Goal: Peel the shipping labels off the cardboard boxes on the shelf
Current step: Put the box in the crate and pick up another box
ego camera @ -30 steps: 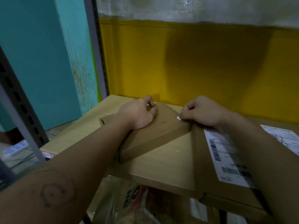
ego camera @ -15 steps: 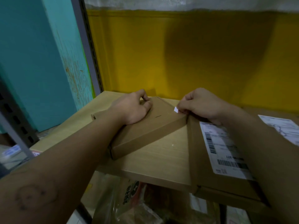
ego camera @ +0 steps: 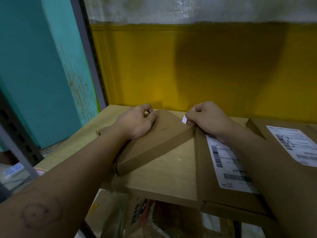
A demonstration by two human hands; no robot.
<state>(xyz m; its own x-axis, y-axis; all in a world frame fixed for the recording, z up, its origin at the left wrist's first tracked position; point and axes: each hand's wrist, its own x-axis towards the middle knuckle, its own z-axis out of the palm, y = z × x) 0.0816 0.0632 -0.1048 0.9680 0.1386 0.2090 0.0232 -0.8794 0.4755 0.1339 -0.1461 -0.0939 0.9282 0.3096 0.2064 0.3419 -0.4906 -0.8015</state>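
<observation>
A flat cardboard box [ego camera: 154, 143] lies askew at the centre of the frame on a pale wooden shelf board [ego camera: 163, 177]. The left hand [ego camera: 137, 122] lies on its top with the fingers curled over the far edge, holding it. At the box's right corner the right hand [ego camera: 207, 119] has thumb and fingers closed together, pinching a small white label scrap [ego camera: 184, 119] that stands up from the cardboard. Just to the right, touching that corner, a second box [ego camera: 202, 169] carries a white shipping label [ego camera: 228, 169] with barcodes and a line that seems to end in 377; the rest is too blurred to read. At the right edge a third box [ego camera: 255, 126] bears another label [ego camera: 296, 145] with a barcode and unreadable print. Low in the frame, under the board, sit clear plastic bags [ego camera: 140, 212] with dark lettering I cannot make out. Behind the shelf is a yellow wall [ego camera: 188, 66] under a patchy whitish band [ego camera: 188, 9]. A grey slotted upright [ego camera: 89, 54] and a scuffed teal wall [ego camera: 34, 66] fill the upper left.
</observation>
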